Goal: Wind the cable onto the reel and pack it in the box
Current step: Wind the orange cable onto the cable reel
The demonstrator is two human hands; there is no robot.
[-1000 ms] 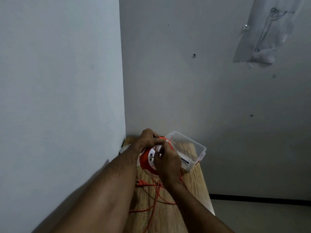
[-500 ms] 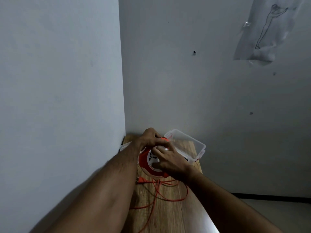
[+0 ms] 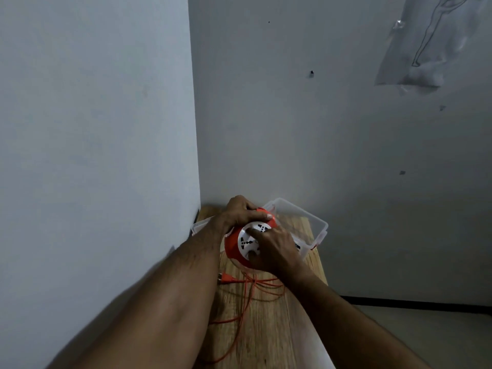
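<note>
An orange cable reel [image 3: 232, 243] with a white socket face is held above the far end of the wooden table [image 3: 269, 328]. My left hand [image 3: 239, 211] grips its top edge from behind, thumb across the rim. On the socket face lies my right hand [image 3: 274, 249], fingers spread over it and curled round its lower right side. Loose orange cable [image 3: 250, 288] hangs from the reel and trails in loops over the table toward me; its plug [image 3: 226, 278] lies just below the reel. A clear plastic box [image 3: 306, 222] stands open behind the reel.
The table sits in a corner, with a wall close on the left and another right behind the box. A clear lid [image 3: 198, 226] lies at the left, partly hidden by my left arm. Floor shows beyond the table's right edge.
My right hand came down from the top of the reel onto its socket face and turned round it. The loose cable loops on the table have shifted and shortened.
</note>
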